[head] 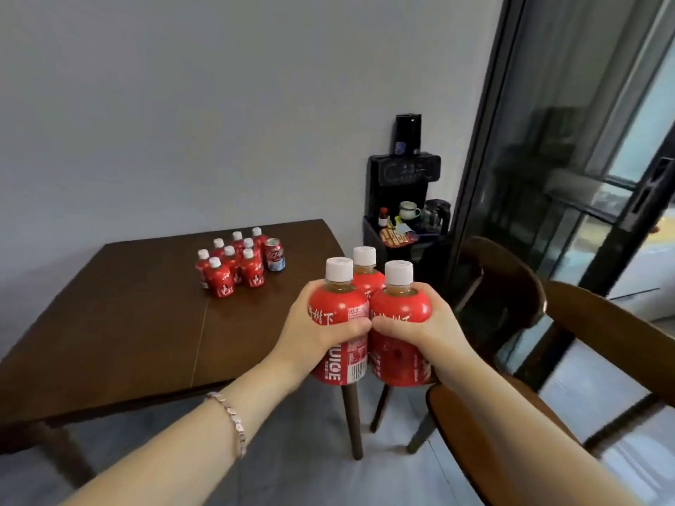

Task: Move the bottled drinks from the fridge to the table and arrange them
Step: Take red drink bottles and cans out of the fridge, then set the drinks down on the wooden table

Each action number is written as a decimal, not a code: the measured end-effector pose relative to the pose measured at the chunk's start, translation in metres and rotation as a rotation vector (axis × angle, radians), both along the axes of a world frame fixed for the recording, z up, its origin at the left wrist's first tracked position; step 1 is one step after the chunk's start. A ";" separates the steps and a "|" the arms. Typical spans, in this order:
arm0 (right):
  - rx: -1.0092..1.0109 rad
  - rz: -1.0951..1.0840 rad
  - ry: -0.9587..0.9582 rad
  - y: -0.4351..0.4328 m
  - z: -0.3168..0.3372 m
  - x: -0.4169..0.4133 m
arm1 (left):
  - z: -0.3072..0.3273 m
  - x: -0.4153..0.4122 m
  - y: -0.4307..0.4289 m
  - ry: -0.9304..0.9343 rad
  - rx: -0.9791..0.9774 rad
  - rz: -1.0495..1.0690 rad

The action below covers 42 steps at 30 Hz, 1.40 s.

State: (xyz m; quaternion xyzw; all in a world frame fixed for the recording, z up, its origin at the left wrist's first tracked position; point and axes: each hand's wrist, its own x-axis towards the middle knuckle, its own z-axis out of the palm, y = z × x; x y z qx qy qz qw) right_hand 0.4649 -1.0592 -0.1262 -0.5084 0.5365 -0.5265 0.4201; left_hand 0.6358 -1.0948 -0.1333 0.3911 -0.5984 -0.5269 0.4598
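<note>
home dining rm: table, chairs

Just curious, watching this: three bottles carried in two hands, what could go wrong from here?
1. The back bottle is only wedged behind the left bottle and right bottle; neither the left hand nor the right hand clearly wraps it, so it might slip out.
2. Set down carelessly, they could topple the bottle cluster and can on the table.
</note>
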 end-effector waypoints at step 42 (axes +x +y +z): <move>0.372 0.232 0.023 -0.536 -0.287 0.143 | -0.287 0.151 -0.484 -0.234 0.316 0.251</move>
